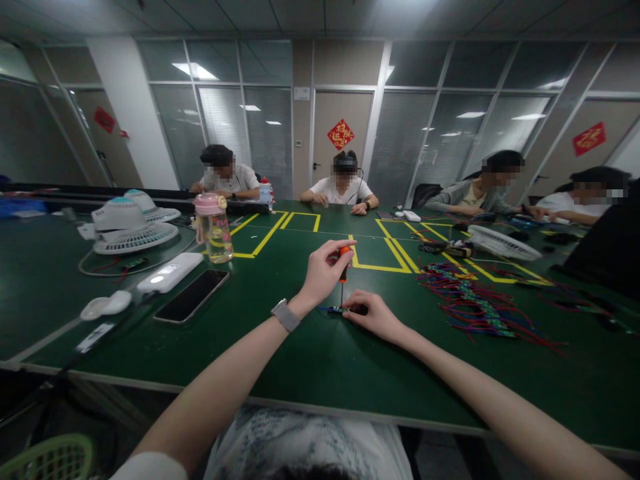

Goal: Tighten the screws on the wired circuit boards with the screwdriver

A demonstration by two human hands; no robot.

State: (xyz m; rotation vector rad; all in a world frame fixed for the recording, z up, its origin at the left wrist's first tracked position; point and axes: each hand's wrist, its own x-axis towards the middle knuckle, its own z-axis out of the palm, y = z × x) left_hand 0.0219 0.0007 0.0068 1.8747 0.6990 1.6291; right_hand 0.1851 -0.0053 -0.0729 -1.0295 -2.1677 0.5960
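My left hand point(324, 272), with a watch point(286, 315) at its wrist, is closed around the orange and black handle of a screwdriver point(343, 273). The screwdriver stands upright, its thin shaft pointing down at a small circuit board point(337, 310) on the green table. My right hand point(371, 313) pinches the right end of that board against the tabletop. A blue wire seems to run from the board's left side. Where exactly the tip touches the board is too small to tell.
Right of my hands lies a heap of wired circuit boards point(475, 300). On the left are a black phone point(193, 295), a white power strip point(170, 272), a pink-lidded bottle point(214, 230) and white fans point(135, 227). Yellow tape point(385, 268) marks the table point(280, 360). Several people sit across.
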